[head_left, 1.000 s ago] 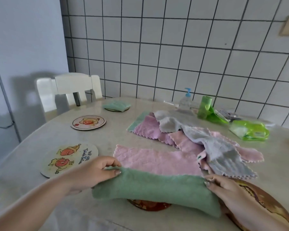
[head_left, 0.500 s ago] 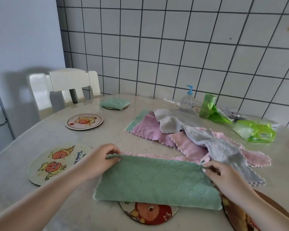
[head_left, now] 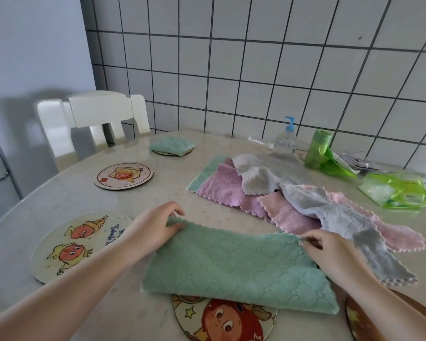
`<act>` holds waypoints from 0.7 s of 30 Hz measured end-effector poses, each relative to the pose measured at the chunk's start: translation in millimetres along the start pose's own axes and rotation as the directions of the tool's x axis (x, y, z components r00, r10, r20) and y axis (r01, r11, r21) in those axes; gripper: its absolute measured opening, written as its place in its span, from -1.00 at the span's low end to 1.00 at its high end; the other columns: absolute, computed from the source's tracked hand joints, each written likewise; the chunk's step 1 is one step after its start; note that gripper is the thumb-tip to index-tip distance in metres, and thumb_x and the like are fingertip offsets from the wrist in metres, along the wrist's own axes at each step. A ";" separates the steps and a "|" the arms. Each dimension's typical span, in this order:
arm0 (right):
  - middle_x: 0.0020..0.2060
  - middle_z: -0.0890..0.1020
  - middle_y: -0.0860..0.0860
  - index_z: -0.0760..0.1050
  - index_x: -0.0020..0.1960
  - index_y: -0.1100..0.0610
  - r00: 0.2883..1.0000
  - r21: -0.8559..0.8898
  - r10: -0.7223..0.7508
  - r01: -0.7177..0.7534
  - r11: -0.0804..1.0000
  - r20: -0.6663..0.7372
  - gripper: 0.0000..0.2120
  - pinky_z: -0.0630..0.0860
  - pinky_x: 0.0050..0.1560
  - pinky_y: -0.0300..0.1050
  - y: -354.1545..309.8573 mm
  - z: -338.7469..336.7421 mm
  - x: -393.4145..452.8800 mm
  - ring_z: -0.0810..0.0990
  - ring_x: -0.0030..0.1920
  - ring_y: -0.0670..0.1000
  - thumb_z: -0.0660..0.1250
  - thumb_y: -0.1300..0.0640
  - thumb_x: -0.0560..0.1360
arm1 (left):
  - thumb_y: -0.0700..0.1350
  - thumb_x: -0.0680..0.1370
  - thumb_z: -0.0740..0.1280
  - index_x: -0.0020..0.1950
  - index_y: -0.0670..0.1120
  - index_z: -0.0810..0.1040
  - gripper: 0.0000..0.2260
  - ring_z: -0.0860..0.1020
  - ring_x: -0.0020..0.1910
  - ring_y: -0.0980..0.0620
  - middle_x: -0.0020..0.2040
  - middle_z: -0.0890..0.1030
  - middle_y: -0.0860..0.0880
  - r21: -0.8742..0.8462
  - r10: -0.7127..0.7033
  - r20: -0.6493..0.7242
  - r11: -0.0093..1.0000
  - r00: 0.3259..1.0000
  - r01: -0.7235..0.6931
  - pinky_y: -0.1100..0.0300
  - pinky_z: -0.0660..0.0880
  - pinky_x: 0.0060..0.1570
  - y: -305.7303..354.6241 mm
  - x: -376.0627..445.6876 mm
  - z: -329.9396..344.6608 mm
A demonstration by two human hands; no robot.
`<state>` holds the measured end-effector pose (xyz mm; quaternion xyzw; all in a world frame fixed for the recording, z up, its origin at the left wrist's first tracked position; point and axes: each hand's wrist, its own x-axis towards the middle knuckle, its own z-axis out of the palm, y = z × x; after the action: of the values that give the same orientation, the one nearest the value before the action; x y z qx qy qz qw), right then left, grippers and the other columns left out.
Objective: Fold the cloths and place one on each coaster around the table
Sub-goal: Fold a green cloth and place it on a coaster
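A green quilted cloth lies spread in front of me, its near edge over a round cartoon coaster. My left hand pinches the cloth's far left corner. My right hand pinches its far right corner. Behind it a pile of pink, grey and green cloths lies loose. A folded green cloth sits on a far coaster. Two bare coasters lie to the left, a small one and a large one.
A white chair stands at the table's far left. A pump bottle, a green bag roll and a green plastic bag stand by the tiled wall. A brown coaster sits at the lower right.
Both hands have carried the green cloth's upper edge away from me, so the doubled-over cloth now lies flatter and covers the pink cloth that lay behind it.
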<state>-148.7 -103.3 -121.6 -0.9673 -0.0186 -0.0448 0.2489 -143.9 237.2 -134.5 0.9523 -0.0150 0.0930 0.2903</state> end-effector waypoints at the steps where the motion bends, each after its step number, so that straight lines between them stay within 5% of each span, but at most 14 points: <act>1: -0.28 0.59 -0.19 0.52 -0.02 -0.10 1.000 -0.006 -0.001 0.001 1.000 -0.005 -0.92 0.53 -0.29 -0.14 0.3 0.0 0.8 0.63 -0.26 -0.03 0.30 0.05 0.51 | 0.05 0.48 0.36 0.12 0.10 0.49 -0.77 0.50 0.06 0.09 0.07 0.52 0.09 0.000 -0.005 0.000 1.000 1.000 0.005 0.19 0.42 0.03 -0.1 0.2 0.3; 6: -0.24 0.65 -0.07 0.50 -0.08 -0.10 1.000 0.014 -0.014 0.015 1.000 -0.024 -0.93 0.55 -0.20 -0.05 3.3 1.3 2.5 0.65 -0.18 0.04 0.30 0.07 0.51 | 0.04 0.49 0.36 0.12 0.11 0.48 -0.78 0.49 0.02 0.09 0.07 0.52 0.07 -0.006 -0.003 0.001 1.000 1.000 0.003 0.17 0.43 0.04 0.2 -0.4 0.4; 12: -0.33 0.64 -0.05 0.49 -0.11 -0.07 0.999 0.023 -0.009 0.010 1.000 -0.031 -0.95 0.36 -0.46 -0.22 3.0 3.2 3.5 0.53 -0.46 -0.01 0.29 0.06 0.51 | 0.04 0.50 0.33 0.14 0.10 0.46 -0.77 0.49 -0.03 0.11 0.12 0.52 0.05 0.015 -0.016 0.018 1.000 1.000 0.016 0.20 0.43 -0.03 0.5 -3.6 -0.3; 15: -0.35 0.64 0.02 0.54 -0.11 0.03 0.999 0.007 0.006 -0.005 1.000 -0.050 -0.91 0.40 -0.40 -0.15 1.4 5.2 5.0 0.59 -0.36 0.06 0.28 0.07 0.52 | 0.04 0.52 0.31 0.20 0.06 0.44 -0.73 0.53 -0.01 0.07 0.14 0.54 0.04 0.094 -0.012 0.028 0.996 1.000 0.009 0.13 0.50 0.01 8.0 -3.9 1.4; 19: -0.24 0.56 -0.07 0.47 0.02 0.04 0.994 -0.114 -0.013 0.000 0.993 -0.112 -0.88 0.37 -0.42 -0.18 -3.9 1.1 -0.8 0.53 -0.36 -0.06 0.26 0.03 0.51 | 0.07 0.54 0.25 0.37 0.04 0.31 -0.58 0.41 0.24 0.04 0.30 0.39 0.05 0.348 0.103 -0.035 0.934 0.994 -0.085 0.10 0.41 0.20 17.8 -11.0 -0.6; 21: -0.06 0.50 -0.11 0.44 0.13 0.01 0.978 -0.250 -0.120 0.075 0.965 -0.170 -0.79 0.37 -0.35 -0.27 -10.3 0.4 -8.4 0.51 -0.25 -0.16 0.22 -0.01 0.53 | 0.06 0.55 0.22 0.42 0.04 0.27 -0.56 0.31 0.35 0.08 0.37 0.34 0.08 0.339 0.177 -0.048 0.929 0.983 -0.150 0.12 0.26 0.33 29.1 -20.2 0.9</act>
<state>-157.7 -94.2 -117.8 -0.9801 -0.0378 -0.1480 0.1272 -165.9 212.0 -123.0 0.9787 -0.0670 0.1551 0.1163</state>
